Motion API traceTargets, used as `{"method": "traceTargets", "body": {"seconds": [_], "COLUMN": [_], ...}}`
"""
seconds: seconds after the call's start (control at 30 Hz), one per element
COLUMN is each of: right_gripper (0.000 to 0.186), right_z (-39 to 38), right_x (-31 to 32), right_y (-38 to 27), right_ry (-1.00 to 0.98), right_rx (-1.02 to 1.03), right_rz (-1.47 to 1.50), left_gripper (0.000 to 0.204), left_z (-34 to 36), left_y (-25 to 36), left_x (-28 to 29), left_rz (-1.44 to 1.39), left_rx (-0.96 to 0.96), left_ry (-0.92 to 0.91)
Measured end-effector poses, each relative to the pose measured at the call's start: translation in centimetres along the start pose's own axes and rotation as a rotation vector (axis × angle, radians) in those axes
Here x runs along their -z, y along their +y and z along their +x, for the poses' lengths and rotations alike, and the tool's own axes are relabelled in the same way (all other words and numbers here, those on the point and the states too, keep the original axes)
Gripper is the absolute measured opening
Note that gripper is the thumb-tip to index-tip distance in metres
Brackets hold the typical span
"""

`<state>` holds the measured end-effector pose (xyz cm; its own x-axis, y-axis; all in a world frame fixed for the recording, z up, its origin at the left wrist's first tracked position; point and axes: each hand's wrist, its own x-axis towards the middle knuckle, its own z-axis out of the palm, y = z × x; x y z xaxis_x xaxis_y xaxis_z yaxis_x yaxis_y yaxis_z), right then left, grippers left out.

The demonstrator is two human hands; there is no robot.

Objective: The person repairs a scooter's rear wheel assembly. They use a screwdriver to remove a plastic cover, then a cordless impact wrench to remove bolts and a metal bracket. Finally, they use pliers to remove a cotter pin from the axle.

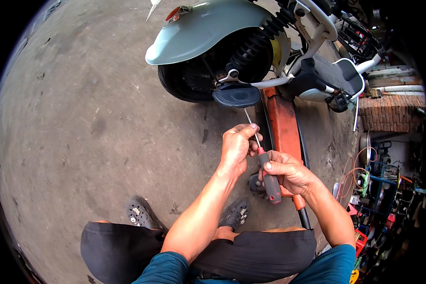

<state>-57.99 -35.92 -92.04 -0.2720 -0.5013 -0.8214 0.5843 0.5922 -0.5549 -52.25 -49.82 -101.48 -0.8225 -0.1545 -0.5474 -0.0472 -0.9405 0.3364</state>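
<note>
From where I'm standing, the screwdriver [271,186] is pointing up toward the black oval pad [236,95] below the pale blue fender [213,35]; I cannot tell whether its tip is touching anything. The right hand [291,173] is wrapping its fingers around the handle, while the left hand [239,144] is pinching the shaft. Working well, I'd judge, means the left fingers are guiding lightly and the right wrist is staying in line. The thick grey-and-red handle is looking grippy, the slim metal shaft is gleaming, and the glossy fender is curving above rough, stained floor [80,118].
</note>
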Motion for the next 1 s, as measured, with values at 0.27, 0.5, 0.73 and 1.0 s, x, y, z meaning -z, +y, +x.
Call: {"method": "traceTargets", "body": {"seconds": [0.27,0.5,0.73,1.0], "right_gripper": [0.049,0.052,0.052,0.044], "right_z": [-0.6,0.3,0.8,0.1], "right_x": [-1.1,0.9,-0.2,0.7], "right_y": [-1.0,0.8,1.6,-0.2], "right_ry": [-0.115,-0.140,0.088,-0.167], "right_rx": [-0.008,0.005,0.022,-0.039], "right_rz": [0.354,0.155,0.019,0.097], "left_gripper": [0.014,0.013,0.014,0.015], "left_z": [0.6,0.3,-0.1,0.5], "left_y": [-0.2,0.5,-0.2,0.1], "left_x": [0.3,0.6,0.0,0.9], "left_rz": [-0.026,-0.018,0.019,-0.004], "left_rx": [-0.005,0.030,0.000,-0.008], "left_ry": [0.052,0.007,0.045,-0.017]}}
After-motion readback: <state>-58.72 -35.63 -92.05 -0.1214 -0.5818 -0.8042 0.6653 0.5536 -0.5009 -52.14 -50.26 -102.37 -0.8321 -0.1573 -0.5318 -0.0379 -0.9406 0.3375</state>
